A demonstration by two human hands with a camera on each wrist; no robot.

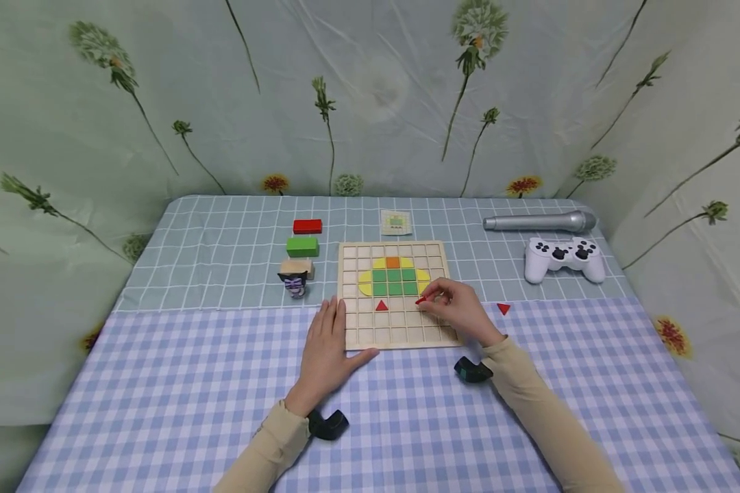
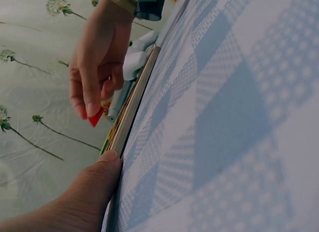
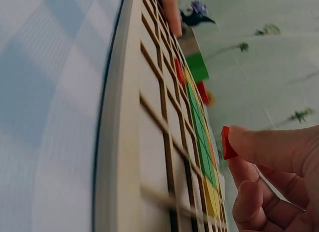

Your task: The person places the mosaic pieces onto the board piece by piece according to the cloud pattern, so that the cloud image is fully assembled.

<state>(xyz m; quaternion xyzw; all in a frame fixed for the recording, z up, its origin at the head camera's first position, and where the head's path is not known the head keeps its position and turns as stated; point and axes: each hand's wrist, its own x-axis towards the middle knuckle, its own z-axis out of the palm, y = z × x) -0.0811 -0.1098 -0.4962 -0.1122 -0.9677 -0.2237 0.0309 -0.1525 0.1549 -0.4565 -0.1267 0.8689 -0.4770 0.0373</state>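
A wooden grid board (image 1: 370, 335) lies on the checked cloth. Green square tiles (image 1: 395, 288) fill its middle, bordered by yellow curved tiles (image 1: 365, 283), with an orange tile (image 1: 392, 262) at the top. One red triangle tile (image 1: 381, 306) sits below the green ones. Between thumb and fingertips my right hand (image 1: 459, 309) pinches another red triangle tile (image 3: 228, 143), held just above the board's right part. My left hand (image 1: 324, 350) rests flat along the left edge, fingers straight, its thumb (image 2: 102, 172) touching the front edge. A further red triangle (image 1: 503, 309) lies right of the board.
Left of the board are a red block (image 1: 307, 226), a green block (image 1: 302, 247), a wooden block (image 1: 299, 267) and a small purple-black figure (image 1: 294, 285). A pattern card (image 1: 396, 222) lies behind. At right are a silver microphone (image 1: 539, 221) and a white game controller (image 1: 564, 259).
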